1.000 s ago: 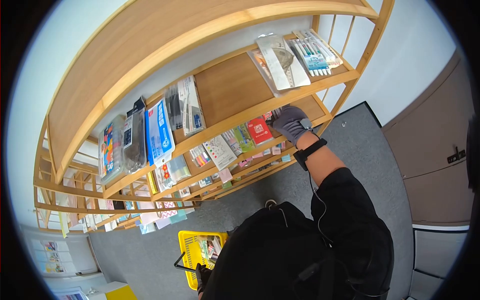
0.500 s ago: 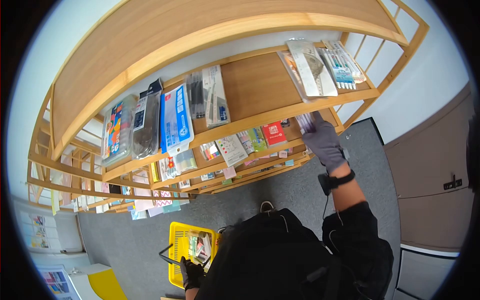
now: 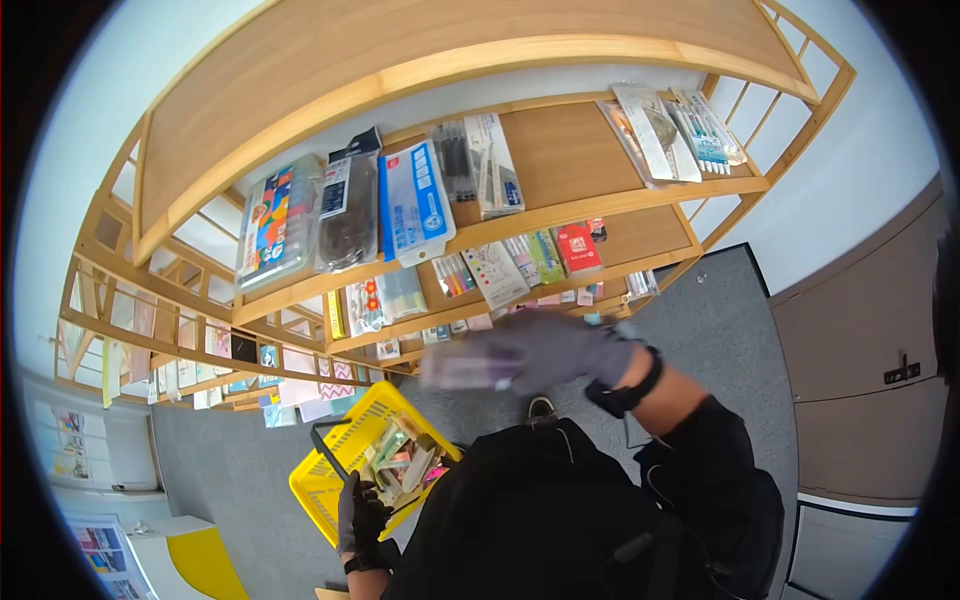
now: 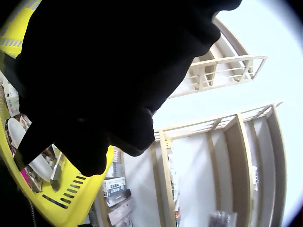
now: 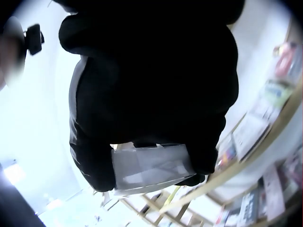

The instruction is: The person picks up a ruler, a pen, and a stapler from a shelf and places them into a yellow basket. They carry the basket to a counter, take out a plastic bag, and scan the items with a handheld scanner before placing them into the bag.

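In the head view my gloved right hand [image 3: 565,350], blurred, holds a pale, clear-wrapped pack [image 3: 470,367] in front of the shelves, up and to the right of the basket. The right wrist view has the pack [image 5: 151,166] pinched between the dark fingers of that hand [image 5: 151,85]. My gloved left hand [image 3: 362,515] grips the black handle [image 3: 328,448] of the yellow basket [image 3: 318,492], which is tilted and contains several small packages [image 3: 402,462]. Seen from the left wrist, the left hand [image 4: 104,85] is a dark shape over the basket [image 4: 75,194], hiding the handle grip.
A wooden shelf unit [image 3: 560,210] spans the upper view, bearing a blue-and-white pack [image 3: 412,205], a marker case [image 3: 278,225], rulers [image 3: 655,130] and pens [image 3: 708,135]. A brown door [image 3: 870,300] stands at the right; grey floor [image 3: 730,360] lies below.
My right hand has come out from the lower shelf with the pack and moved left toward the basket. The left hand has raised and tilted the basket.
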`<control>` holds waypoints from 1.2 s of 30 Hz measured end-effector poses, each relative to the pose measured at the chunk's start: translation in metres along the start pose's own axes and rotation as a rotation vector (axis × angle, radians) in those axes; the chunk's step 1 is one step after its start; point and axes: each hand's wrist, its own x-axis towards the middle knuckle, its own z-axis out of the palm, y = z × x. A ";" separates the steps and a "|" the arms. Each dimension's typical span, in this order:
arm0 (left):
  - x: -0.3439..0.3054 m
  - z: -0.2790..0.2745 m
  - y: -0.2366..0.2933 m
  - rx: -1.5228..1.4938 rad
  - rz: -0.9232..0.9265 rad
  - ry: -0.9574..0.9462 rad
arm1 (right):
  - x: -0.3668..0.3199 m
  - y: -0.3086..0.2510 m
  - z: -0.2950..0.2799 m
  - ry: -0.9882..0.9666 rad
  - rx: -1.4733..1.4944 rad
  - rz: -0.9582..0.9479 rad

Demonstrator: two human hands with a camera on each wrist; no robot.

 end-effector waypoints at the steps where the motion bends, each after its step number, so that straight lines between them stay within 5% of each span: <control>1: -0.012 0.011 0.010 0.059 0.008 0.008 | 0.026 -0.017 0.015 -0.100 -0.015 -0.063; 4: -0.019 0.019 0.024 0.147 0.029 -0.004 | 0.110 -0.027 0.126 -0.129 0.180 -0.418; 6: -0.018 0.020 0.032 0.207 0.047 -0.043 | 0.148 -0.052 0.165 -0.274 -0.129 -0.530; 8: -0.023 0.026 0.037 0.222 0.060 -0.056 | 0.172 -0.066 0.216 -0.265 -0.446 -0.454; 11: -0.026 0.027 0.042 0.257 0.078 -0.082 | 0.198 -0.061 0.274 -0.387 -0.492 -0.488; 17: -0.017 0.008 0.051 0.298 0.077 -0.118 | 0.208 -0.052 0.277 -0.525 -0.550 -0.445; 21: -0.020 -0.009 0.046 0.268 0.059 -0.054 | 0.164 -0.038 0.198 -0.057 0.051 -0.401; 23: -0.018 -0.018 0.038 0.251 0.045 -0.031 | 0.131 -0.045 0.106 -0.057 -0.115 -0.208; 24: -0.013 -0.026 0.033 0.245 0.040 -0.004 | 0.109 -0.012 0.099 0.375 -0.054 -0.292; 28: 0.016 -0.064 0.007 0.220 0.016 0.060 | 0.051 0.087 0.004 0.871 -0.325 0.019; 29: 0.025 -0.074 0.001 0.203 0.003 0.076 | 0.042 0.131 -0.009 0.848 -0.587 0.202; 31: 0.031 -0.079 -0.005 0.188 -0.006 0.089 | 0.025 0.129 -0.037 1.213 -0.468 0.594; 33: 0.032 -0.073 -0.009 0.177 -0.069 0.155 | 0.029 0.254 -0.037 1.323 -0.853 0.506; 36: 0.043 -0.082 -0.016 0.176 -0.092 0.185 | 0.015 0.277 -0.041 1.272 -0.793 0.595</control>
